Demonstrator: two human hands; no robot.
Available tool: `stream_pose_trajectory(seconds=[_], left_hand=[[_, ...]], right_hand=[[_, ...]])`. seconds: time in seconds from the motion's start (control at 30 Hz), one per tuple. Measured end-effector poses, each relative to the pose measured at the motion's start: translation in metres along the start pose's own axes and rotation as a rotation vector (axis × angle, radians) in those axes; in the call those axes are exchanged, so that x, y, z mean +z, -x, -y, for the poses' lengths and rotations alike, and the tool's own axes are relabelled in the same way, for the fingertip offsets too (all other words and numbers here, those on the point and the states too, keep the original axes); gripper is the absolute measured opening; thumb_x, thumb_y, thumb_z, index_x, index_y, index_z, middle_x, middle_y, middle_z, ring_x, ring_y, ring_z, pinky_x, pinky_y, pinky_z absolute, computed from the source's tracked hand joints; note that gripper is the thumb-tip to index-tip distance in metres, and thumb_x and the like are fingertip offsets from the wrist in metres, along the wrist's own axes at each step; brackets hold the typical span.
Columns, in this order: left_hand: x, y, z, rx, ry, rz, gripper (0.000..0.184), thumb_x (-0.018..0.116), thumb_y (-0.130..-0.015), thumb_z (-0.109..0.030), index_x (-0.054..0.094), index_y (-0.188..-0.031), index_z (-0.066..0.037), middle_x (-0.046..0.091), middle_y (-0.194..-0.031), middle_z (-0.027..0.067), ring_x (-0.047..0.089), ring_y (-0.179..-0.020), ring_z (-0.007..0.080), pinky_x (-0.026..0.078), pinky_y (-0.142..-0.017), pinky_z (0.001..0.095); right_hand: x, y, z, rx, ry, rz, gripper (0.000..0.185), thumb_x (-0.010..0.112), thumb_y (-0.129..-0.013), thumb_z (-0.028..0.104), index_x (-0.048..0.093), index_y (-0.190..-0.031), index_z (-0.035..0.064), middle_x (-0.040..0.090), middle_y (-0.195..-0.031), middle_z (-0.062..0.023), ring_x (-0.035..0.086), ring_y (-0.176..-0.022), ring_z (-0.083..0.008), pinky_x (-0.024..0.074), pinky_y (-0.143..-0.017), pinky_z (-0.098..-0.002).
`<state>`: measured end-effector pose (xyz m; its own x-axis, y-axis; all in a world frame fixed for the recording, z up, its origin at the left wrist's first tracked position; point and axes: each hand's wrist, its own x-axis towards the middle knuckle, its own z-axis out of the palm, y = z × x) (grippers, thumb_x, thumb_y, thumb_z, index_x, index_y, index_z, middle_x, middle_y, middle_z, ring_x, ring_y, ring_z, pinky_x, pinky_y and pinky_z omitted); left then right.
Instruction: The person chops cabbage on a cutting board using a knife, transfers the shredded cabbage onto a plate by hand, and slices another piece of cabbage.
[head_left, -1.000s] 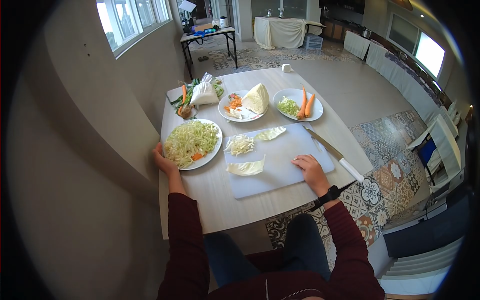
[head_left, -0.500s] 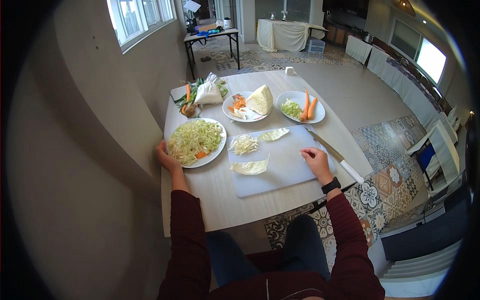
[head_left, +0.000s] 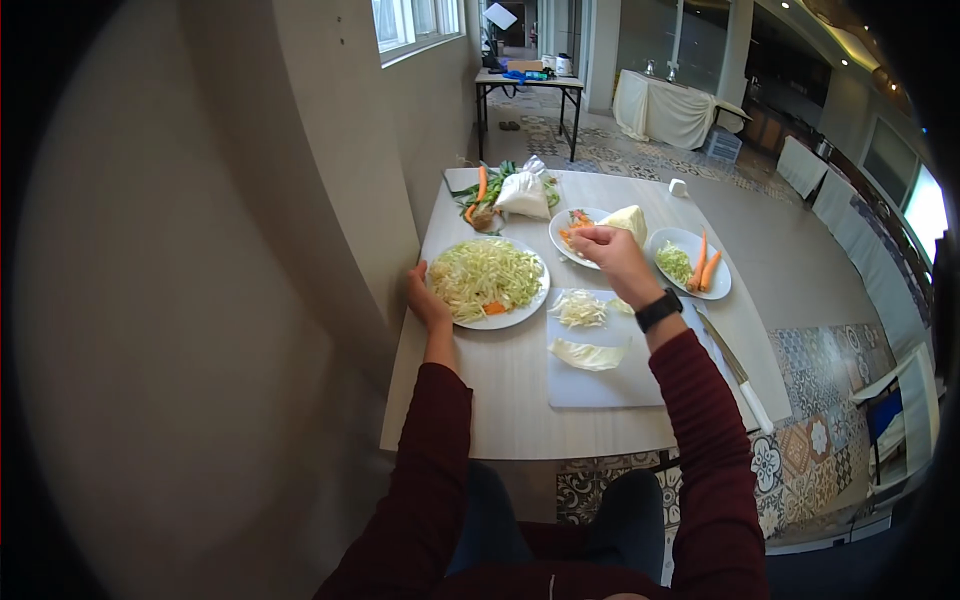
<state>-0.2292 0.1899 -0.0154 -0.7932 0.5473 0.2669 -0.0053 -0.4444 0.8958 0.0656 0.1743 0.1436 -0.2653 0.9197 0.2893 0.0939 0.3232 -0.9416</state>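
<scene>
My left hand [head_left: 430,302] grips the left edge of a white plate [head_left: 538,306] heaped with shredded cabbage [head_left: 485,272] and a little carrot. My right hand [head_left: 618,262] is pinched closed over a second plate [head_left: 553,240], which holds orange carrot bits [head_left: 572,222] and a cabbage wedge [head_left: 628,220]. Whatever sits between those fingertips is too small to make out. Below that hand lies a white cutting board [head_left: 600,392] with a small pile of cabbage shreds [head_left: 578,308] and a cabbage leaf piece [head_left: 588,354]. Another leaf piece is partly hidden by my right wrist.
A white-handled knife [head_left: 737,372] lies along the board's right side. An oval plate [head_left: 722,288] holds two carrots [head_left: 704,265] and chopped greens [head_left: 674,262]. At the back left sit a plastic bag [head_left: 524,194] and vegetables [head_left: 484,212]. A wall [head_left: 340,200] rises at the left.
My right hand has gone from above the cutting board's right side up and left to the carrot-and-cabbage plate. My left hand stays at its plate. The view has swung left.
</scene>
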Motion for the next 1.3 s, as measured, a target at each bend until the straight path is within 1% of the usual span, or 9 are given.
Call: stream_pose_trajectory(seconds=[0.27, 0.43, 0.53, 0.73, 0.93, 1.1, 1.2, 1.23, 1.3], left_hand=[[0.003, 0.0, 0.005, -0.057, 0.03, -0.009, 0.057, 0.03, -0.103, -0.039, 0.063, -0.12, 0.003, 0.063, -0.125, 0.0176, 0.055, -0.121, 0.0297, 0.038, -0.107, 0.0396], [0.003, 0.001, 0.001, -0.07, 0.067, 0.003, 0.055, 0.03, -0.103, -0.038, 0.062, -0.12, 0.004, 0.062, -0.124, 0.0196, 0.058, -0.118, 0.0292, 0.041, -0.104, 0.0384], [0.003, 0.004, -0.003, -0.078, 0.092, 0.004, 0.055, 0.03, -0.103, -0.037, 0.061, -0.12, 0.005, 0.063, -0.123, 0.0201, 0.058, -0.117, 0.0289, 0.042, -0.104, 0.0379], [0.003, 0.003, -0.005, -0.118, 0.132, 0.005, 0.055, 0.031, -0.104, -0.038, 0.06, -0.12, 0.006, 0.063, -0.122, 0.0195, 0.059, -0.116, 0.0278, 0.042, -0.103, 0.037], [0.004, 0.003, -0.003, -0.087, 0.113, 0.018, 0.058, 0.029, -0.105, -0.04, 0.059, -0.12, 0.007, 0.063, -0.121, 0.022, 0.059, -0.117, 0.0292, 0.041, -0.105, 0.0384], [0.003, 0.002, -0.003, -0.077, 0.09, 0.027, 0.058, 0.028, -0.106, -0.04, 0.059, -0.119, 0.007, 0.063, -0.12, 0.0224, 0.058, -0.118, 0.03, 0.039, -0.106, 0.0393], [-0.001, -0.001, 0.006, -0.028, 0.028, 0.036, 0.057, 0.028, -0.106, -0.04, 0.059, -0.118, 0.006, 0.063, -0.121, 0.0211, 0.057, -0.118, 0.0288, 0.038, -0.107, 0.0385], [-0.002, -0.003, 0.011, 0.001, -0.005, 0.039, 0.056, 0.029, -0.106, -0.039, 0.06, -0.119, 0.005, 0.063, -0.122, 0.0192, 0.056, -0.119, 0.0274, 0.036, -0.107, 0.0377], [-0.006, -0.006, 0.017, 0.128, -0.149, 0.059, 0.056, 0.029, -0.106, -0.039, 0.061, -0.12, 0.005, 0.063, -0.122, 0.0176, 0.055, -0.119, 0.027, 0.036, -0.107, 0.0375]], right_hand=[[0.102, -0.073, -0.081, 0.075, 0.164, 0.043, 0.025, 0.074, -0.083, 0.016, 0.074, -0.101, -0.0025, 0.074, -0.08, -0.0108, 0.068, -0.07, -0.0128, 0.0535, -0.067, -0.0269], [0.131, -0.076, -0.088, 0.072, 0.143, 0.012, 0.022, 0.057, -0.091, 0.002, 0.073, -0.106, 0.0001, 0.074, -0.09, -0.0123, 0.071, -0.071, -0.017, 0.0565, -0.066, -0.0289], [0.131, -0.074, -0.077, 0.067, 0.242, 0.04, 0.019, 0.057, -0.093, 0.001, 0.069, -0.106, -0.0043, 0.071, -0.096, -0.0106, 0.069, -0.081, -0.0147, 0.0609, -0.072, -0.0282], [0.127, -0.077, -0.063, -0.107, 0.485, -0.059, 0.016, 0.068, -0.081, 0.004, 0.072, -0.096, 0.0011, 0.073, -0.081, -0.0118, 0.071, -0.073, -0.0184, 0.0572, -0.066, -0.0293], [0.127, -0.073, -0.057, -0.161, 0.563, -0.095, 0.011, 0.069, -0.079, 0.007, 0.075, -0.088, 0.0039, 0.072, -0.078, -0.0141, 0.071, -0.073, -0.0243, 0.0554, -0.07, -0.0344], [0.121, -0.062, -0.049, -0.044, 0.705, 0.229, 0.039, 0.058, -0.082, 0.005, 0.067, -0.12, 0.007, 0.07, -0.104, -0.0223, 0.067, -0.097, -0.0343, 0.0522, -0.089, -0.0395], [0.107, -0.039, -0.007, -0.086, 0.828, 0.406, 0.038, 0.056, -0.081, 0.007, 0.067, -0.117, 0.0024, 0.068, -0.112, -0.0224, 0.062, -0.11, -0.0354, 0.0469, -0.098, -0.0407], [0.1, -0.031, 0.004, -0.092, 0.838, 0.418, 0.039, 0.06, -0.082, 0.015, 0.065, -0.12, 0.0045, 0.065, -0.114, -0.0242, 0.059, -0.114, -0.0359, 0.046, -0.099, -0.0405], [0.082, -0.015, 0.017, -0.13, 0.803, 0.397, 0.042, 0.062, -0.082, 0.02, 0.064, -0.122, 0.0063, 0.063, -0.114, -0.0249, 0.059, -0.112, -0.0373, 0.0463, -0.098, -0.041]])
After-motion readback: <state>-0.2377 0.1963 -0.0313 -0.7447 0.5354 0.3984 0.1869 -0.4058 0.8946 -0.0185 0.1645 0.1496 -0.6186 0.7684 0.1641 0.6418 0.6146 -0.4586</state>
